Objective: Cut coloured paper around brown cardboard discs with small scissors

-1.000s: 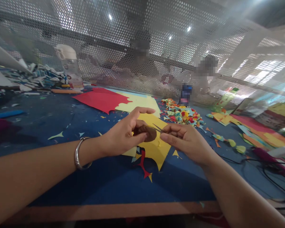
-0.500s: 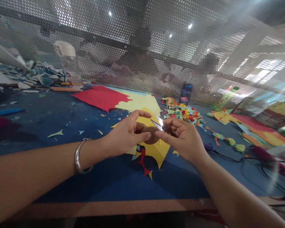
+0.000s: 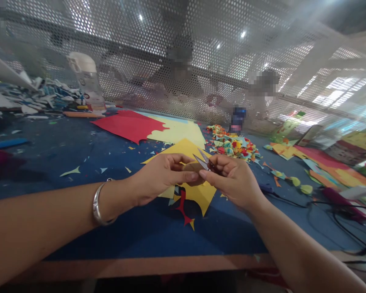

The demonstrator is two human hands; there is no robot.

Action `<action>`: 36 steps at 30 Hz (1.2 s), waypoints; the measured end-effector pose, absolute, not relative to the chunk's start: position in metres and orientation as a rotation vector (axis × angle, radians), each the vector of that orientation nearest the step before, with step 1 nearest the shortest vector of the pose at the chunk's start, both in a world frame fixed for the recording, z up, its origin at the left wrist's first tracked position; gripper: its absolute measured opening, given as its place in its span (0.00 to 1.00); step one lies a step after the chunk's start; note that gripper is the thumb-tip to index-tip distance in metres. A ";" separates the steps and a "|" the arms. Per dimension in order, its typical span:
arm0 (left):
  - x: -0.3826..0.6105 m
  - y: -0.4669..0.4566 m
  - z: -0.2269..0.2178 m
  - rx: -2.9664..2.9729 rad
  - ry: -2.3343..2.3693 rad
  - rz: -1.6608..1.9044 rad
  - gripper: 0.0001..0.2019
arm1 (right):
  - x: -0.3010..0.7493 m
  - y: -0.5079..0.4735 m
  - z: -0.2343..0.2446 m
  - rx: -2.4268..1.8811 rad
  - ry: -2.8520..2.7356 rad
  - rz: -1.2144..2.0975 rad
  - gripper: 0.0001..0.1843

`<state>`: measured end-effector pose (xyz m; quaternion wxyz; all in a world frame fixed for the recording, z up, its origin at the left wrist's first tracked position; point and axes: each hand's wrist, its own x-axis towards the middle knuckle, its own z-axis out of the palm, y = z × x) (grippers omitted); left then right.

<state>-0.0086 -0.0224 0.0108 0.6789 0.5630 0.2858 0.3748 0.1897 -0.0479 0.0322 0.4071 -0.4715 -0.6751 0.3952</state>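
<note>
My left hand [image 3: 167,176], a silver bangle on its wrist, pinches a rounded brownish piece of paper [image 3: 194,167] between thumb and fingers. Small metal scissors [image 3: 203,159] are in my right hand [image 3: 232,175], blades apart and pointing up and left. The tip of my right thumb meets the near right edge of the rounded piece. Beneath both hands lies a yellow sheet [image 3: 201,199] with curved cut-outs along its edge. A red paper scrap [image 3: 183,207] rests just in front of it. My fingers cover the scissor handles.
A red sheet [image 3: 128,126] and a pale yellow sheet [image 3: 179,132] lie further back. Beyond my right hand is a heap of small coloured paper pieces [image 3: 234,144]. A bottle [image 3: 91,87] stands back left. Black cables [image 3: 311,207] run along the right. People sit behind a perforated screen [image 3: 134,61].
My left index finger has come down from its raised position toward the rounded paper. The scissors have turned slightly, and both blades now show clearly apart.
</note>
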 end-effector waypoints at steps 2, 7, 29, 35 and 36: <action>-0.008 -0.022 0.010 1.257 0.632 0.839 0.11 | 0.190 -0.047 0.031 -1.177 -1.682 1.026 0.14; -0.008 -0.018 0.008 1.292 0.614 0.961 0.10 | 0.193 -0.045 0.034 -1.133 -1.653 1.035 0.15; -0.013 -0.007 0.007 1.460 0.541 1.001 0.08 | 0.201 -0.050 0.040 -1.145 -1.838 1.142 0.21; -0.013 -0.007 0.008 1.447 0.484 0.994 0.07 | 0.202 -0.050 0.041 -1.142 -1.838 1.147 0.20; -0.013 -0.007 0.008 1.452 0.482 0.994 0.07 | 0.202 -0.051 0.041 -1.143 -1.838 1.150 0.20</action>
